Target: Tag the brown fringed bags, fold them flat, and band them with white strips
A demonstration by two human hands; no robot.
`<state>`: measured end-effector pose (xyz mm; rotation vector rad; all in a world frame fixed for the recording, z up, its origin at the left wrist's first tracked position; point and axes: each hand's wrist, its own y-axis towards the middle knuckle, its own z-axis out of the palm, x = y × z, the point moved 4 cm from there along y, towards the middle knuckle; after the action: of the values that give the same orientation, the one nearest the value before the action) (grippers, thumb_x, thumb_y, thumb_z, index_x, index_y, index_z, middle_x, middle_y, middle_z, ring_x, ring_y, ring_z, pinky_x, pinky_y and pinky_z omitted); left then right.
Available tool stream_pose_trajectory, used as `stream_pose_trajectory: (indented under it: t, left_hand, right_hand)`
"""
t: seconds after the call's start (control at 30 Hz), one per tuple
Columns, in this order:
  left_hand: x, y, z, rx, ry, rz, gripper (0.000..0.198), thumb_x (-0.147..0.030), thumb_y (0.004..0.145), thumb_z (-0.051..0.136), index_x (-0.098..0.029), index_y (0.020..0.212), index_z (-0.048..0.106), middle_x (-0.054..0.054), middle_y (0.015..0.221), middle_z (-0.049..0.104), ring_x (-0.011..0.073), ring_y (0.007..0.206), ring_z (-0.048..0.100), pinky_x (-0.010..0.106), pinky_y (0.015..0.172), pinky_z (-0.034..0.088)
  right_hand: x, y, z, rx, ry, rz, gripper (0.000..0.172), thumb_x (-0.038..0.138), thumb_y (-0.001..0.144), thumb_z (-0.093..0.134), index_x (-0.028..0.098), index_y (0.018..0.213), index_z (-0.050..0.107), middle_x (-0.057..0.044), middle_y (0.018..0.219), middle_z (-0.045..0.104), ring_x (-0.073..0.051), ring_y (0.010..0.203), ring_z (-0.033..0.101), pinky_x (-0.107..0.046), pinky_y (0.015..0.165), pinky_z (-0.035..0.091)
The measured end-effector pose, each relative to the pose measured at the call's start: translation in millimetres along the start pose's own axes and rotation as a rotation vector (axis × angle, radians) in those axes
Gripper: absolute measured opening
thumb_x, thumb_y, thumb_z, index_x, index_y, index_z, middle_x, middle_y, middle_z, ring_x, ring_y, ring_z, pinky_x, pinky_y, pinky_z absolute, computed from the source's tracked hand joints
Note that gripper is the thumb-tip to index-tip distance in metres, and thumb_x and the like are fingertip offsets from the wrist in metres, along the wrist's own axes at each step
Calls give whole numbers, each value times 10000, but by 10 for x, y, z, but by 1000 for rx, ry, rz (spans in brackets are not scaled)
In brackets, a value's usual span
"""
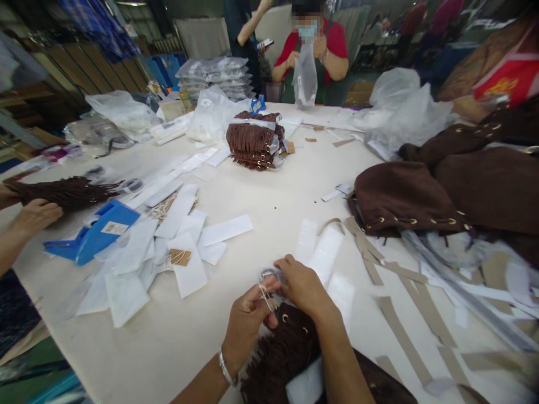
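Note:
A dark brown fringed bag [273, 365] with gold eyelets lies at the table's near edge, under my forearms. My left hand [246, 317] is closed, with a thin white string [265, 297] looped over its fingers. Just beyond the bag's eyelets, my right hand [305, 289] bends its fingers round a grey plastic-wrapped ring [269, 274]. The two hands almost touch at the fingertips. Part of the ring is hidden by my fingers. A white padded strip [306, 382] rests on the fringe by my right forearm.
White paper pieces [185, 272] and a blue tag holder [99, 233] lie to the left, near a co-worker's hand [40, 216]. Brown bags [408, 196] and tan strips [412, 320] cover the right. A fringed bag stack [255, 140] stands mid-table. Opposite, a person holds a plastic bag [305, 78].

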<state>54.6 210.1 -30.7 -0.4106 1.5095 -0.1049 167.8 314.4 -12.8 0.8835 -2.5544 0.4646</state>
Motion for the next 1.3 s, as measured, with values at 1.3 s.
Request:
stream_pose_trajectory:
  t: [1.3]
  left_hand:
    - [-255,54,-69,-258,522,162,503,-316,836,590,-225,1326,521,-7,891,641,144,726,566,290,748,478]
  right_hand:
    - [129,-97,-157,61,321,-200,150,86,799,492,184,857,589,-28,877,633,-154,825,554,-239,729,352]
